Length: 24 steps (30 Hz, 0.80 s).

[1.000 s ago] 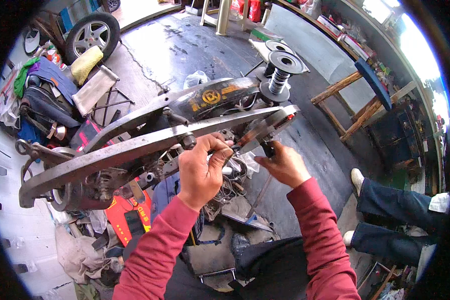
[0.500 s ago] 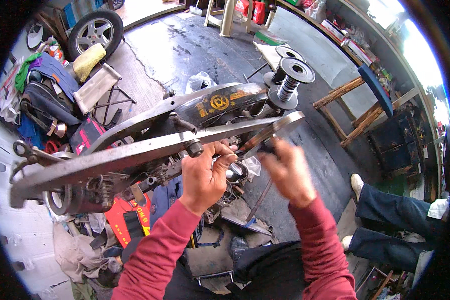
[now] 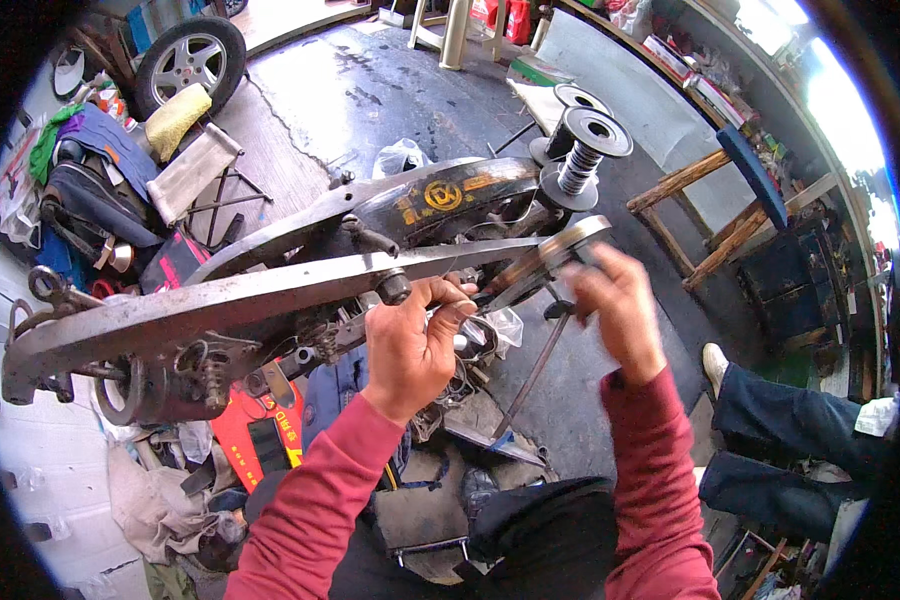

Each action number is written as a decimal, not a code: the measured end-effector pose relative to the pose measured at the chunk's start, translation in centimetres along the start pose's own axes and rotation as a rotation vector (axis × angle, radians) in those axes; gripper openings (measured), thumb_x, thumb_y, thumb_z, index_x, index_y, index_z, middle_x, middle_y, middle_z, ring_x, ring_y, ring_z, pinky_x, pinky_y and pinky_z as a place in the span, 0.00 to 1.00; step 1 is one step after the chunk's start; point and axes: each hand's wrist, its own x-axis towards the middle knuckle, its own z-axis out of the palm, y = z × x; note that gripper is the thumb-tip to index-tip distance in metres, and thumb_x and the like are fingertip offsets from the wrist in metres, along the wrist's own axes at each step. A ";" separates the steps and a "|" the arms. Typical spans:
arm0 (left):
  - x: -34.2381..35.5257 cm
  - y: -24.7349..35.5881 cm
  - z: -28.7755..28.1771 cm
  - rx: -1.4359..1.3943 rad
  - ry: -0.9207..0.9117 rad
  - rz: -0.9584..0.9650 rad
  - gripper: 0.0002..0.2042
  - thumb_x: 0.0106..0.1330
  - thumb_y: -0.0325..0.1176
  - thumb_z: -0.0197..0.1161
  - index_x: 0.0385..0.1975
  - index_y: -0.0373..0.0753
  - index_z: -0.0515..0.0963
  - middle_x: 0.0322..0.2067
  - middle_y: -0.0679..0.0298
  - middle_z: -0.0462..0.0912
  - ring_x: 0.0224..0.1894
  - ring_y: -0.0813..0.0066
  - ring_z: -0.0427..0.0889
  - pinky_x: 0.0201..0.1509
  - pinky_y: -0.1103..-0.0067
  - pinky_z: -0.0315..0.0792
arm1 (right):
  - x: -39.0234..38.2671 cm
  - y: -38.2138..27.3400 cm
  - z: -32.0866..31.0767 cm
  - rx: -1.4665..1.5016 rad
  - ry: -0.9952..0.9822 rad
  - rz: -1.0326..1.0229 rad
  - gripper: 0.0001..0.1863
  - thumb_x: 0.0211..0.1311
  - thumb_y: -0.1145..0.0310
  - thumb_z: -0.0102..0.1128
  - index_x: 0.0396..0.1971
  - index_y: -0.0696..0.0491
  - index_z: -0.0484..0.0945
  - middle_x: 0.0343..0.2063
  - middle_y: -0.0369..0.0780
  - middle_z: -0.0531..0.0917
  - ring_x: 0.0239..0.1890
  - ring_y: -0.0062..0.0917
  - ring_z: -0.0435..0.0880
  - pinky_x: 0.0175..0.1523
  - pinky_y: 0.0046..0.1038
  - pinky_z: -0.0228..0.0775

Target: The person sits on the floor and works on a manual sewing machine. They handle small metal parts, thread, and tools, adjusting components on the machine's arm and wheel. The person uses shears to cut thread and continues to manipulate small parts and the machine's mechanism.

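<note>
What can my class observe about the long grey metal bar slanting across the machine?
The long grey metal bar looks solid, dull and worn. Its broad left end curves downward; it narrows rightward, rising toward a round metal part. A stubby dark cylindrical metal fitting sits at its lower edge, just above the person's left hand. Whether that hand touches the bar is unclear.

The long machine arm [image 3: 260, 298] is bare grey metal, dull and scuffed. The machine body [image 3: 502, 180] carries glossy black paint, visibly worn. The flanged spool [image 3: 578, 172] has a smooth, shiny finish. Stool legs [image 3: 678, 180]: rough wood. Tyre [image 3: 144, 75]: matt black rubber; wheel rim [image 3: 190, 70]: smooth metal. Folding-stool seat [image 3: 192, 178]: matt cloth. Towel [image 3: 178, 118]: textured cloth. Bag [image 3: 400, 157]: translucent, glossy plastic.
</note>
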 end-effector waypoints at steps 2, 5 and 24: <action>0.0 0.1 0.1 -0.013 0.005 -0.002 0.05 0.72 0.23 0.63 0.35 0.32 0.74 0.37 0.59 0.82 0.43 0.66 0.89 0.47 0.75 0.79 | 1.3 0.7 -1.1 -0.013 0.178 -0.012 0.07 0.65 0.70 0.62 0.34 0.58 0.80 0.18 0.30 0.72 0.20 0.17 0.70 0.26 0.26 0.67; 0.3 0.0 0.2 -0.005 0.061 0.044 0.05 0.67 0.25 0.68 0.35 0.36 0.78 0.35 0.55 0.88 0.38 0.58 0.91 0.39 0.72 0.80 | 1.9 4.3 0.8 -0.356 0.116 0.271 0.14 0.66 0.63 0.62 0.46 0.56 0.84 0.29 0.43 0.86 0.30 0.28 0.84 0.38 0.34 0.77; -0.1 -0.3 0.2 -0.035 0.002 -0.014 0.05 0.73 0.24 0.62 0.35 0.33 0.73 0.37 0.60 0.80 0.43 0.69 0.86 0.50 0.77 0.78 | -0.5 2.3 0.6 -0.024 -0.189 0.005 0.15 0.66 0.66 0.63 0.40 0.65 0.81 0.27 0.42 0.83 0.31 0.26 0.80 0.39 0.33 0.74</action>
